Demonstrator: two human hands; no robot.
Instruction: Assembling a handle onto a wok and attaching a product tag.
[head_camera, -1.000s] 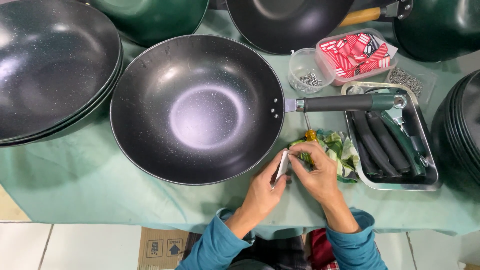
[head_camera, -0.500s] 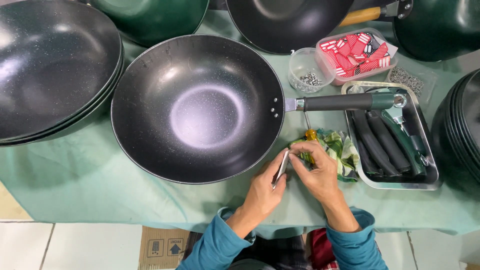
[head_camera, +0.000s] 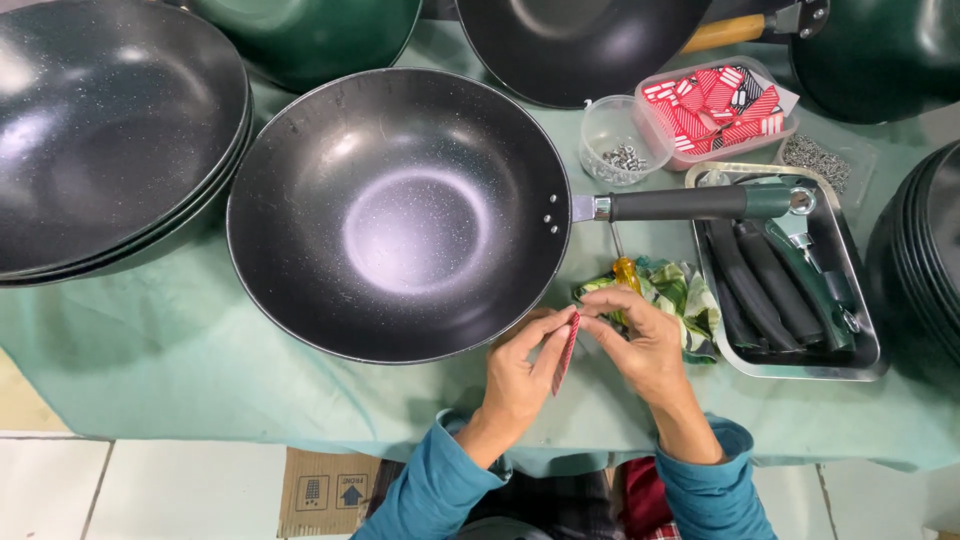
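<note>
A green cloth (head_camera: 180, 350) covers our surface, crowded with dark pans; our left hand (head_camera: 520, 375) and right hand (head_camera: 645, 345) meet just beside the big wok (head_camera: 400, 215), fingers of both pinching a thin red-and-white card (head_camera: 567, 350) edge-on; a metal tray (head_camera: 860, 355) of handles sits near.

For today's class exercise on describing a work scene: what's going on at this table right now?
A person in blue sleeves holds a small red-and-white tag between the left hand and right hand, at the near edge of a table covered in green cloth. Just beyond sits a large dark wok, its handle reaching over a metal tray of spare handles. More woks surround it.
</note>
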